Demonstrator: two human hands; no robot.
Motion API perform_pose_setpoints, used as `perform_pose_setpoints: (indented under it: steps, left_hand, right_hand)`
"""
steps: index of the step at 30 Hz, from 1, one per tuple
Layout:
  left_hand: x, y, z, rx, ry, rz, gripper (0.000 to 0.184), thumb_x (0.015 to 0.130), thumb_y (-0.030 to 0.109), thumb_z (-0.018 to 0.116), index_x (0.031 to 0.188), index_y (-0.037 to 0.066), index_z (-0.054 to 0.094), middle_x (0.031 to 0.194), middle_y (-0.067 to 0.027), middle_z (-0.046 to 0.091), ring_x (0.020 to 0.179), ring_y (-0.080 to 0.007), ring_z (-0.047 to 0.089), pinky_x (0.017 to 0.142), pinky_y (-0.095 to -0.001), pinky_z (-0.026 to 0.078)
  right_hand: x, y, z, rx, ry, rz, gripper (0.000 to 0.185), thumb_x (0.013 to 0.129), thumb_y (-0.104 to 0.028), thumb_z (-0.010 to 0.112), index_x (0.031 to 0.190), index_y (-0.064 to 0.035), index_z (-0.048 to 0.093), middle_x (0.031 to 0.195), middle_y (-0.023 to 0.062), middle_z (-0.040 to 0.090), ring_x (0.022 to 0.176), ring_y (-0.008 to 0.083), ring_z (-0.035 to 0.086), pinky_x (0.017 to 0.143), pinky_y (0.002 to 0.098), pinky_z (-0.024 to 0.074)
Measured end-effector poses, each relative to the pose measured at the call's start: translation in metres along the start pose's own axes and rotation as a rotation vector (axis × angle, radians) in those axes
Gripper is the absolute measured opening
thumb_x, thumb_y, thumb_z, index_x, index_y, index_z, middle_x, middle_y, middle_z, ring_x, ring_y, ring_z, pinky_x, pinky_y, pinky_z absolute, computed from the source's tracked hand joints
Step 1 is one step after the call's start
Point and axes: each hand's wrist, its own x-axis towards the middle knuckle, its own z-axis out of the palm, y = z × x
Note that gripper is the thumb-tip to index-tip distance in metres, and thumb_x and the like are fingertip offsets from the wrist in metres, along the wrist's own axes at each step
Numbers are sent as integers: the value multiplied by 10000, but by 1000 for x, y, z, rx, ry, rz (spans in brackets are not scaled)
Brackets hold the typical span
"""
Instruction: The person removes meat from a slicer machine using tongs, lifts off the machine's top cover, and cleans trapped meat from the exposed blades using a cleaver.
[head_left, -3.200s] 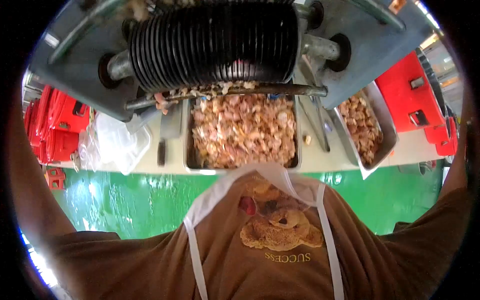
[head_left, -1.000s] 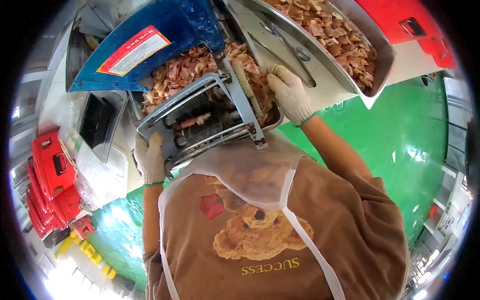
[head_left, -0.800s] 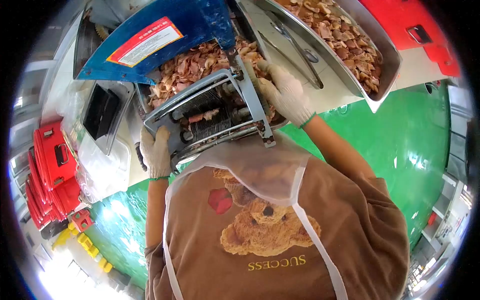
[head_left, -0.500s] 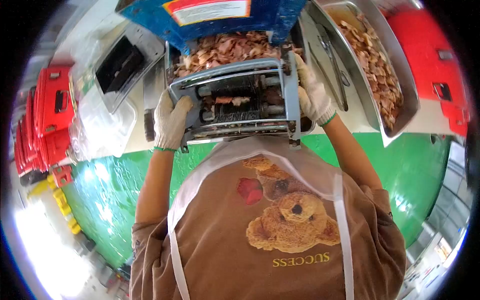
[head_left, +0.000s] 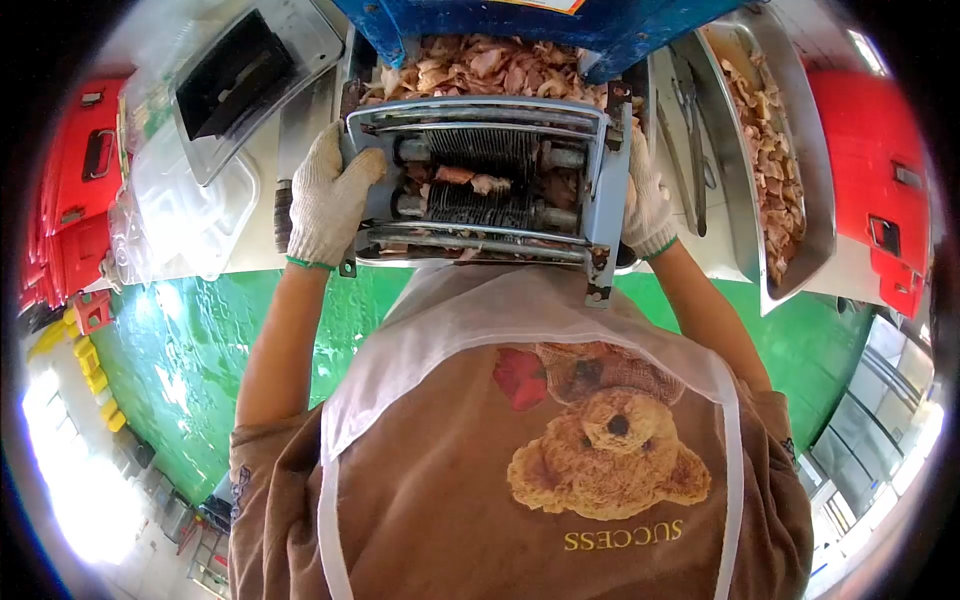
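Evidently, blue machine (head_left: 440, 18) ahead, meat tray (head_left: 350, 68) beneath, gray blade frame (head_left: 613, 185) nearest the wearer.
Frame lies at the tray's near end, long axis left-right, exposed blades facing up; uneven lifting could tip it, and fingers straying inward could be cut. Left hand (head_left: 325, 205) and right hand (head_left: 650, 205) grasp opposite end plates; meat scrap (head_left: 455, 175) lies against blades.

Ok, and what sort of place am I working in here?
Probably a meat-processing room, or possibly a large commercial kitchen. What points to it: a blade frame with scraps caught in its closely set discs, cut meat in bulk, and a shiny green floor.
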Motion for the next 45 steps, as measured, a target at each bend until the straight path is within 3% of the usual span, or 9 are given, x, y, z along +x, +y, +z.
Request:
perform_pose_setpoints:
  steps: [9, 15, 20, 23, 32, 35, 41, 43, 45]
  left_hand:
    - [0, -1, 1, -38, -13, 14, 422, 833, 117, 599, 1237, -1, 612, 974, -41, 669, 852, -116, 581, 798, -266, 481]
    - [7, -12, 2, -34, -5, 57, 434, 811, 262, 638, 1180, 36, 608, 921, -136, 685, 849, -231, 640, 815, -353, 495]
    - [-3, -4, 1, 180, 8, 8, 526, 893, 343, 583, 1322, 59, 476, 1092, -218, 666, 1005, -395, 639, 878, -457, 484]
    - [-14, 14, 12, 368, 121, -37, 500, 947, 378, 537, 1334, 73, 449, 1157, -269, 629, 1074, -475, 585, 888, -531, 470]
    - [-12, 10, 15, 377, 128, -24, 456, 961, 327, 523, 1327, 60, 476, 1072, -265, 635, 994, -438, 617, 843, -482, 474]
    - [-13, 9, 16, 504, 178, -32, 439, 957, 320, 537, 1306, 57, 490, 1054, -240, 651, 967, -403, 636, 835, -477, 476]
    - [-6, 6, 11, 274, 84, -2, 438, 952, 280, 525, 1303, 21, 495, 1179, -246, 609, 1082, -408, 593, 927, -447, 446]
    - [-6, 2, 11, 289, 110, 117, 426, 965, 273, 505, 1310, 24, 490, 1215, -243, 586, 1129, -407, 566, 958, -443, 426]
    - [-6, 4, 13, 302, 114, 126, 431, 966, 282, 504, 1314, 28, 490, 1216, -244, 586, 1126, -415, 564, 957, -447, 426]
  right_hand:
    - [4, -12, 3, 128, 20, 144, 395, 962, -263, 518, 1259, -4, 511, 1024, 192, 615, 960, 289, 613, 863, 395, 498]
    - [5, -18, 5, 519, -52, 346, 487, 958, -297, 569, 1335, -13, 449, 1094, 211, 610, 983, 339, 596, 920, 414, 474]
    - [2, -43, -11, -378, -93, 104, 489, 974, -256, 564, 1382, -31, 417, 1083, 179, 612, 952, 294, 619, 845, 391, 513]
    - [6, -38, -6, 142, -159, 482, 471, 977, -275, 546, 1369, -38, 437, 1050, 185, 606, 947, 280, 625, 811, 387, 525]
    - [0, -14, 20, 241, 61, 240, 381, 998, -314, 511, 1275, -52, 524, 906, 48, 648, 758, 195, 636, 759, 356, 548]
    - [-6, 69, 46, -928, -546, 47, 338, 987, -290, 536, 1238, -67, 570, 1012, 82, 629, 720, 182, 628, 757, 361, 555]
    - [-3, -36, -22, -1104, -270, 36, 352, 899, -253, 596, 1203, -77, 620, 1258, 195, 570, 866, 326, 675, 801, 443, 549]
    - [-6, -95, -51, -473, 125, 155, 328, 899, -275, 598, 1183, -113, 627, 1243, 192, 578, 903, 362, 661, 806, 455, 546]
    - [-30, -54, -79, -558, 175, 285, 306, 913, -305, 582, 1158, -129, 631, 1215, 179, 593, 952, 375, 649, 811, 474, 542]
